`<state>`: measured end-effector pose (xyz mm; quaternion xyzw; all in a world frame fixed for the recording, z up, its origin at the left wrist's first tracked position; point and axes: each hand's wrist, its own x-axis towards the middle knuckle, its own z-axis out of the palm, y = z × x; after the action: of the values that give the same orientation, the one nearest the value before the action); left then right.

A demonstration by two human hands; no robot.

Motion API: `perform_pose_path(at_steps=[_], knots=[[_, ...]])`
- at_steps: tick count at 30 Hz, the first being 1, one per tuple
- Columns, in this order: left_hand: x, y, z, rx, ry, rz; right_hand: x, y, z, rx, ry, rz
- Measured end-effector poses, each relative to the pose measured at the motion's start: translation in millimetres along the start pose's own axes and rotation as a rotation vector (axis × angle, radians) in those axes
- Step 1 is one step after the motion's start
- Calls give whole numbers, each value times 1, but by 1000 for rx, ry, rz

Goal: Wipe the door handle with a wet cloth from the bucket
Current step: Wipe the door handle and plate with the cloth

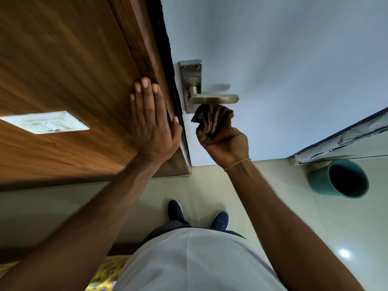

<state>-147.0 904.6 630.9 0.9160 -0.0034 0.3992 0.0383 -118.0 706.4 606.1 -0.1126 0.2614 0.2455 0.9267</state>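
A brushed-metal lever door handle point(214, 99) on its backplate point(190, 76) sits on a pale blue door point(283, 70). My right hand point(225, 143) is shut on a bunched brown striped cloth point(212, 120), held just under the lever and touching its underside. My left hand point(151, 122) lies flat, fingers together, against the wooden door frame point(73, 80) beside the door's edge. A teal bucket point(340, 179) stands on the floor at the right, its inside dark.
A white switch plate point(45, 122) is set in the wooden panel at left. Glossy cream floor tiles point(210, 185) lie below, with my blue shoes point(176, 210) on them. A worn threshold strip point(344, 141) runs above the bucket. Yellow patterned fabric point(105, 274) shows at the bottom.
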Motion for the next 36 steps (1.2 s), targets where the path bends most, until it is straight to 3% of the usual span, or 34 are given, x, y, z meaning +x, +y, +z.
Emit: perform_pose_path(at_steps=[8,11,19,25,29,36], knots=[[-2,-8,-4,-34,-22,33,19,37,42,-155,-85,28],[-3,-10,-6,-58,-25,53,23,36,42,-205,19,7],[-3,-12,-6,-85,-25,78,9,32,43,-65,-28,-111],[-3,-14,-5,-101,-35,88,17,43,47,-32,39,-124],[-3,-12,-2,-117,-18,76,10,38,55,-46,0,-118],[-3,-10,1,-112,2,64,15,1,43,-101,-107,-355]])
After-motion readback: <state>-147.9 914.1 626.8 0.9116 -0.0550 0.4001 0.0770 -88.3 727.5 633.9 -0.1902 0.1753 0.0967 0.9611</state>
